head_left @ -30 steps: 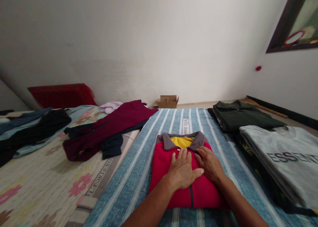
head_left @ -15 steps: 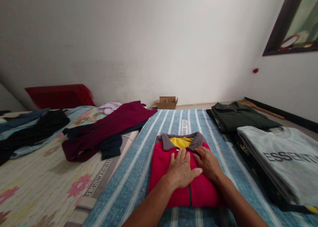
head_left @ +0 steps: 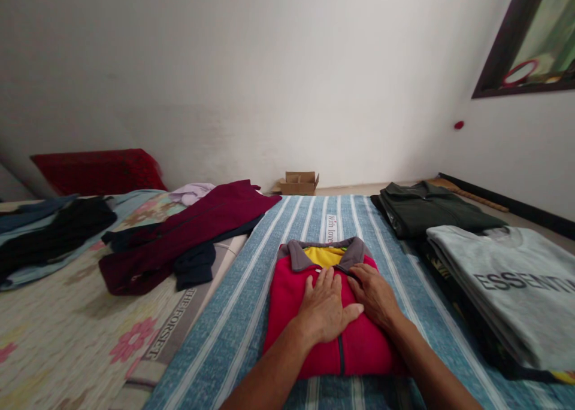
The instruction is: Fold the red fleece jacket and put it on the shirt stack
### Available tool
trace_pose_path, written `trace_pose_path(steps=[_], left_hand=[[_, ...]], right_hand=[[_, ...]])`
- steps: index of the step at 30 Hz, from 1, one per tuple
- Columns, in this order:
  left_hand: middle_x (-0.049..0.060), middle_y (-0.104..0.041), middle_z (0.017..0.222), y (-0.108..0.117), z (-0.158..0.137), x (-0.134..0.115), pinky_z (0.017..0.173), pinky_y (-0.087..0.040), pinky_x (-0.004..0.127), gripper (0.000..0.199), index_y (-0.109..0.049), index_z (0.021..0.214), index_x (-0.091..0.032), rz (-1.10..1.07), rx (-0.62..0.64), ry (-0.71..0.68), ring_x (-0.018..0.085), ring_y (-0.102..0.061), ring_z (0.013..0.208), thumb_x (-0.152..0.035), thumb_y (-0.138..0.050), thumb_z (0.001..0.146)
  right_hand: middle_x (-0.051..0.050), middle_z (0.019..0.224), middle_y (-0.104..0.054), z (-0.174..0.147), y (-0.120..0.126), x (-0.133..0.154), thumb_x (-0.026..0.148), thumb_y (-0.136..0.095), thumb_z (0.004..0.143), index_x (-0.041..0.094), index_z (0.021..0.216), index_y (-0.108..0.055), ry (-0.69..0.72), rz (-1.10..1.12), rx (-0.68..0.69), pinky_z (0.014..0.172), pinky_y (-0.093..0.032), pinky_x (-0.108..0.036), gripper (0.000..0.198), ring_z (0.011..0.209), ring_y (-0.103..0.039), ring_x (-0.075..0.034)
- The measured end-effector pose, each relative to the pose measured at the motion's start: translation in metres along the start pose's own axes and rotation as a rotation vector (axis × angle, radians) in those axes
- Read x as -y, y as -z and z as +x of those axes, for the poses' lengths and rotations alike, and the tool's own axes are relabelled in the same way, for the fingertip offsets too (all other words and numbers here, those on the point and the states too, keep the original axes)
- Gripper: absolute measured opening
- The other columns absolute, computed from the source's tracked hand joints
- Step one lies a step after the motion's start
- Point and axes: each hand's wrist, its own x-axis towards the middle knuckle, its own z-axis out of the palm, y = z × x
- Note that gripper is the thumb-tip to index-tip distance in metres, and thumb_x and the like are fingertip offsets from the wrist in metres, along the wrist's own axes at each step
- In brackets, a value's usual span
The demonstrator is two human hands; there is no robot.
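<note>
A folded red zip jacket (head_left: 287, 314) with a grey collar and yellow lining lies on the blue striped sheet (head_left: 238, 302) in front of me. My left hand (head_left: 324, 305) rests flat on its front, fingers stretched toward the collar and thumb out to the right. Beside it, my right hand (head_left: 374, 293) lies on the jacket's right side just below the collar, with its fingers extended. Neither hand grips the cloth. Part of the zip is hidden under my left hand.
At right lie a folded dark green jacket (head_left: 435, 209) and a stack topped by a grey printed shirt (head_left: 503, 284). On the left, a maroon garment (head_left: 193, 236) and black clothing (head_left: 58, 230) lie loose on a floral mat (head_left: 81, 314). A cardboard box (head_left: 299, 184) stands by the wall.
Both hands stay in the same place on the jacket. The view has shifted slightly, so the surroundings sit a little further left and higher.
</note>
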Motion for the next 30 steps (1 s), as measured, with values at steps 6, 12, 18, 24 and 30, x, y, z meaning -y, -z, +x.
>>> trace_pose_path(steps=[6, 12, 18, 24, 30], left_hand=[[0.016, -0.015, 0.151, 0.001, 0.001, 0.0, 0.111, -0.009, 0.053, 0.083, -0.024, 0.143, -0.009, -0.019, 0.013, 0.001, 0.029, -0.006, 0.14, -0.066, -0.024, 0.083], [0.016, -0.016, 0.151, 0.003, -0.001, -0.003, 0.11, -0.011, 0.053, 0.079, -0.026, 0.143, -0.01, -0.029, 0.004, 0.014, 0.029, -0.007, 0.14, -0.063, -0.027, 0.084], [0.017, -0.015, 0.151, 0.0, 0.0, 0.001, 0.11, -0.01, 0.054, 0.081, -0.026, 0.143, -0.009, -0.01, -0.001, -0.001, 0.03, -0.008, 0.14, -0.064, -0.024, 0.084], [0.018, -0.012, 0.151, 0.001, 0.001, 0.001, 0.11, -0.009, 0.054, 0.081, -0.023, 0.143, -0.006, 0.002, 0.027, -0.008, 0.029, -0.006, 0.14, -0.062, -0.025, 0.085], [0.018, -0.019, 0.15, 0.003, -0.004, -0.002, 0.111, -0.012, 0.052, 0.076, -0.03, 0.14, -0.006, -0.013, -0.05, -0.03, 0.029, -0.011, 0.139, -0.059, -0.03, 0.085]], right_hand=[[-0.005, 0.096, -0.062, 0.001, 0.0, 0.001, 0.028, -0.042, 0.088, 0.02, 0.095, -0.063, -0.012, -0.004, 0.006, 0.084, -0.043, -0.032, 0.023, 0.093, -0.054, -0.019], [-0.005, 0.095, -0.062, 0.005, 0.0, -0.001, 0.026, -0.044, 0.086, 0.02, 0.094, -0.064, -0.044, -0.006, -0.003, 0.084, -0.043, -0.031, 0.022, 0.093, -0.056, -0.019], [-0.006, 0.1, -0.062, -0.001, 0.013, 0.006, 0.025, -0.045, 0.084, 0.018, 0.099, -0.062, -0.015, 0.107, -0.029, 0.085, -0.044, -0.033, 0.024, 0.094, -0.056, -0.02], [-0.009, 0.108, -0.061, -0.015, 0.014, 0.008, 0.027, -0.039, 0.089, 0.017, 0.1, -0.064, 0.014, 0.127, 0.027, 0.091, -0.043, -0.036, 0.029, 0.102, -0.056, -0.021], [-0.01, 0.115, -0.058, -0.017, 0.011, 0.004, 0.027, -0.04, 0.088, 0.016, 0.1, -0.064, -0.002, 0.138, 0.027, 0.095, -0.04, -0.036, 0.029, 0.108, -0.053, -0.022]])
